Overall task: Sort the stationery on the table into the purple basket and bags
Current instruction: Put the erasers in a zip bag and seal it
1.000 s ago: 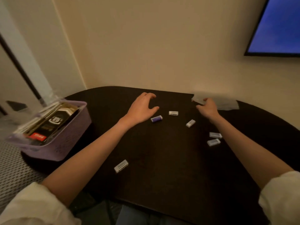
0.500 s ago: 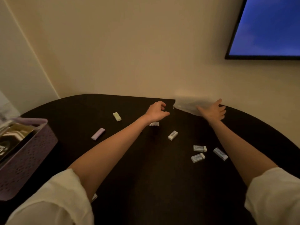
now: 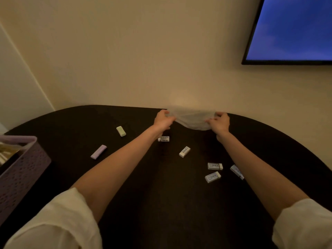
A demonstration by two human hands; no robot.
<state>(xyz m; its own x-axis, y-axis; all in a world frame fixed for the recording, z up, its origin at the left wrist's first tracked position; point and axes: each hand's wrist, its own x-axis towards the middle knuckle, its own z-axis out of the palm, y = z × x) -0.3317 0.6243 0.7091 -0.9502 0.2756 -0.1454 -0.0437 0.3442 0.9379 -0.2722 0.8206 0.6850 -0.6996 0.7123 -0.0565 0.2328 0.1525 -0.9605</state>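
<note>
Head view: both arms stretched out over the dark desk (image 3: 161, 203), white sleeves at the near edge.
Left hand (image 3: 163, 121): fingers curled, gripping the left edge of the clear bag (image 3: 191, 119) at the far side.
Right hand (image 3: 220, 123): fingers pinched on the bag's right edge, bag stretched between the two hands.
Purple basket (image 3: 21, 173): sat at the near left, packets inside.
White erasers: one just below the left wrist (image 3: 163, 139), one mid-desk (image 3: 184, 151), three clustered by the right forearm (image 3: 214, 166).
Pastels: green eraser (image 3: 121, 131) far left, purple eraser (image 3: 98, 152) nearer the basket.
Wall: screen (image 3: 294, 29) glowed blue, far right.
</note>
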